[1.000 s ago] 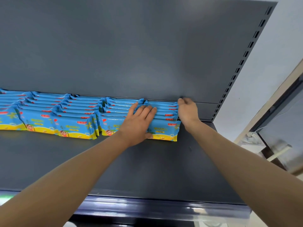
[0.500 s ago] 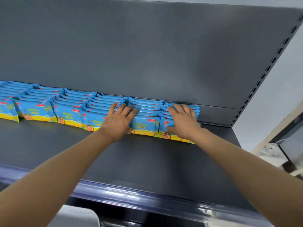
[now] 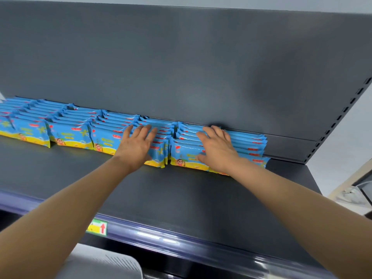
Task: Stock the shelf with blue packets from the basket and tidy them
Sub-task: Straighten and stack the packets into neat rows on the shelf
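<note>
Fingers (image 3: 142, 132) straight, gripping nothing: left hand (image 3: 136, 148), right hand (image 3: 218, 150) press flat on blue packets (image 3: 185, 155) against back panel (image 3: 181, 67). Right hand moved off row's end; likely tidying, not stocking.

Looking like a retail shop: metal shelf (image 3: 181, 198) w/ slotted upright (image 3: 342, 115), label (image 3: 97, 227) sitting on front rail, identical blue packets (image 3: 70, 135) standing in rows.

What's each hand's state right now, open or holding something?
Left hand: open, pressed flat on the blue packets.
Right hand: open, flat on the packets at the row's right end.
</note>
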Motion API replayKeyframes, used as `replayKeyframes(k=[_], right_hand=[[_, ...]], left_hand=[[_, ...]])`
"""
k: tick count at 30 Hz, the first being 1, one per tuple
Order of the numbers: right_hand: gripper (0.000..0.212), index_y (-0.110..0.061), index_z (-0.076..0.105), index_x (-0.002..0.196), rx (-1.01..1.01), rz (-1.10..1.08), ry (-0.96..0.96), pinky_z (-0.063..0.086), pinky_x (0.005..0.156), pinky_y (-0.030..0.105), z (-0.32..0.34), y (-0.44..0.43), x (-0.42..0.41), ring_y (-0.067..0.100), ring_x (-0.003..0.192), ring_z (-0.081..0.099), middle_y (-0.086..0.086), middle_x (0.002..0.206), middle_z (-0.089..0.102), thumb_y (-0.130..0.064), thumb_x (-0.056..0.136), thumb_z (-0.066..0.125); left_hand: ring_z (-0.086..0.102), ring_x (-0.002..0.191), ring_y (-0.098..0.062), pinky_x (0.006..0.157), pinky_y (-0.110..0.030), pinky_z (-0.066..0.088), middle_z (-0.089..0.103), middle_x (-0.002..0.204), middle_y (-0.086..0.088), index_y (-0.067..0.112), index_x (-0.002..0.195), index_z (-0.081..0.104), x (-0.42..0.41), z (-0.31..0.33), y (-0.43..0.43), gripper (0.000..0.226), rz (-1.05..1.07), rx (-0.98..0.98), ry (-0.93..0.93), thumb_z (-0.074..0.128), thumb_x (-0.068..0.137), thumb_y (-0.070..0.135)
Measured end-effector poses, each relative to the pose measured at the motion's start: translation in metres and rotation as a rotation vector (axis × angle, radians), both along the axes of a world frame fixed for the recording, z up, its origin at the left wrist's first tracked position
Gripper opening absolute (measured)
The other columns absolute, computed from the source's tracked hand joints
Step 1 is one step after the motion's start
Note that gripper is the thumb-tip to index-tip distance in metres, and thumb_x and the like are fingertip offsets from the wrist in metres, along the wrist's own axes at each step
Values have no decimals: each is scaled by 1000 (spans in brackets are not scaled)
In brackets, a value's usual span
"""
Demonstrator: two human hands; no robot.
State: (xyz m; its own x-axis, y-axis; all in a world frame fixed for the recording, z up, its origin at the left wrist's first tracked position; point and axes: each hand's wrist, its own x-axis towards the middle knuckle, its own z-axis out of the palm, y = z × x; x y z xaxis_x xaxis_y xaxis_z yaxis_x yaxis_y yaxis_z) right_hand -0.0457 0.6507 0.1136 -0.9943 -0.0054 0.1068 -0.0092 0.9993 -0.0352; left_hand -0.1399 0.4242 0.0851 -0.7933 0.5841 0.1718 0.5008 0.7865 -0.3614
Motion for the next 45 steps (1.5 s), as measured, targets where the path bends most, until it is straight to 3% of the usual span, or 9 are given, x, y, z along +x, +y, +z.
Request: replayKeyframes(k=[5,17,23,34,45], right_hand=[[70,-18,24,142,38,-2,-41,11,115,43,-9,-13,-11,28,139,14,4,150,20,-40,86,58],[70,-16,19,143,67,-35,-29,19,113,40,-20,-18,-18,27,135,22,6,144,27,-17,85,58],[68,-17,25,141,37,-42,11,19,112,39,-16,-26,-15,25,133,24,4,143,30,-33,84,59],[61,-13,31,142,56,-3,86,18,113,35,-2,-44,0,22,136,25,4,145,33,-33,89,54],[58,-12,35,139,51,69,161,22,111,35,10,-49,43,25,131,32,5,141,40,-33,89,56]], left_hand=[[18,140,-23,114,-46,7,17,152,-7,13,148,-1,-10,-9,-19,86,37,-24,-24,51,89,48],[23,138,-26,114,-47,7,25,147,-11,12,147,9,-19,-15,-18,76,-20,-29,21,50,91,43],[20,138,-30,114,-49,9,21,148,-13,9,147,3,-14,-12,-18,77,-28,-62,20,45,93,44],[17,140,-27,114,-47,9,18,151,-12,7,147,1,1,-2,-26,78,-32,-56,5,46,92,41],[24,137,-23,115,-42,7,25,148,-9,11,145,15,85,29,-41,56,-13,-1,125,39,96,26]])
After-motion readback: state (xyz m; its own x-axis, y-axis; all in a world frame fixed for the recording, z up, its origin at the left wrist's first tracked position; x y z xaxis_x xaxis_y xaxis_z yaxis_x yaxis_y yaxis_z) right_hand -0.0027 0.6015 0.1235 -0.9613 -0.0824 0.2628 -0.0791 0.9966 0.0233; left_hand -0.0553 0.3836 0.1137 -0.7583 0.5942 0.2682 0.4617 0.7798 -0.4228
